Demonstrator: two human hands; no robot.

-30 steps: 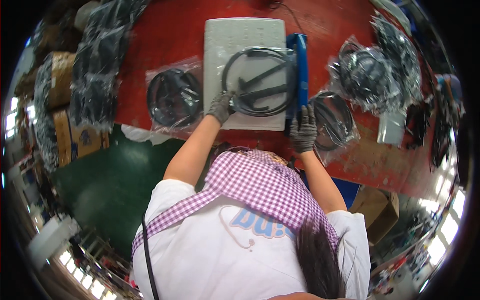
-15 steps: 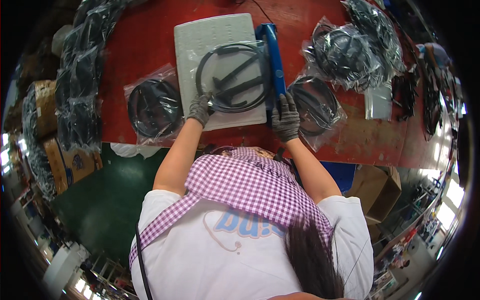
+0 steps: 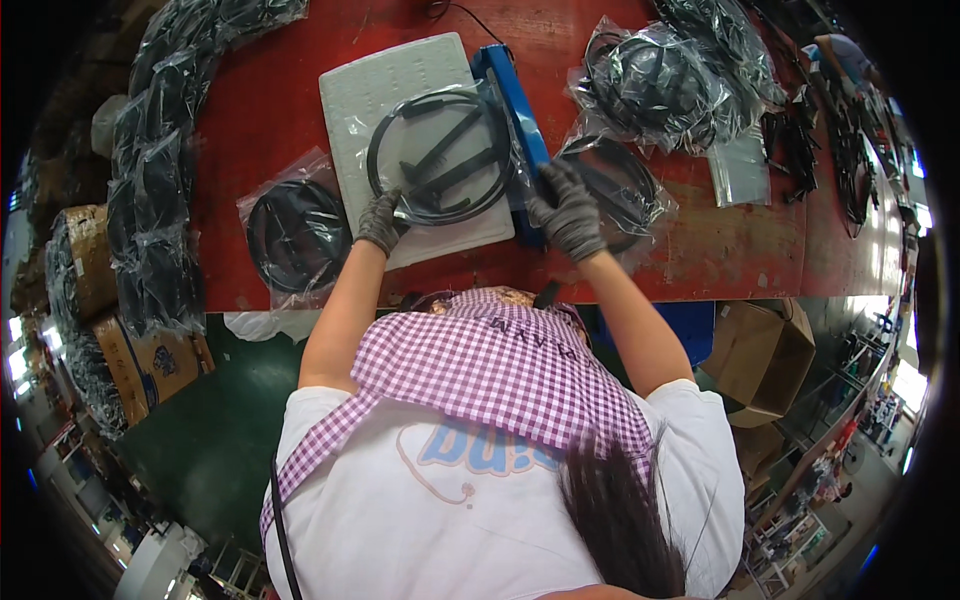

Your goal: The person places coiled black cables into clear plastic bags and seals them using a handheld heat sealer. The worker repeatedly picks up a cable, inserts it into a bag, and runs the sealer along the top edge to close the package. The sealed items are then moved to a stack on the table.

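Observation:
A clear plastic bag (image 3: pixel 478 98) with a looped black cable or hose and two long black parts (image 3: pixel 448 140) lies over a white foam slab (image 3: pixel 355 100). Gloved in grey, my left hand (image 3: pixel 380 222) is closed on the bag's lower left edge. The bag's right side reaches a long blue bag sealer (image 3: pixel 512 100). My right hand (image 3: pixel 570 212), also gloved, has its fingers curled over the near end of the sealer's blue arm, with the thumb apart beside it. The bag's far right edge is partly hidden at the sealer.
Similar bagged loops lie on the red table (image 3: pixel 270 110): one at left (image 3: pixel 298 235), one at right (image 3: pixel 620 185), and a pile (image 3: pixel 655 85) farther right. Flat clear bags (image 3: pixel 738 172) sit beside the pile. Packed bags (image 3: pixel 150 200) line the left edge. An open carton (image 3: pixel 760 360) stands below the table.
The whole view has turned slightly, so slab, sealer and bag appear farther left and more tilted. My right hand's thumb has spread from its fingers at the sealer arm; my left hand keeps its hold.

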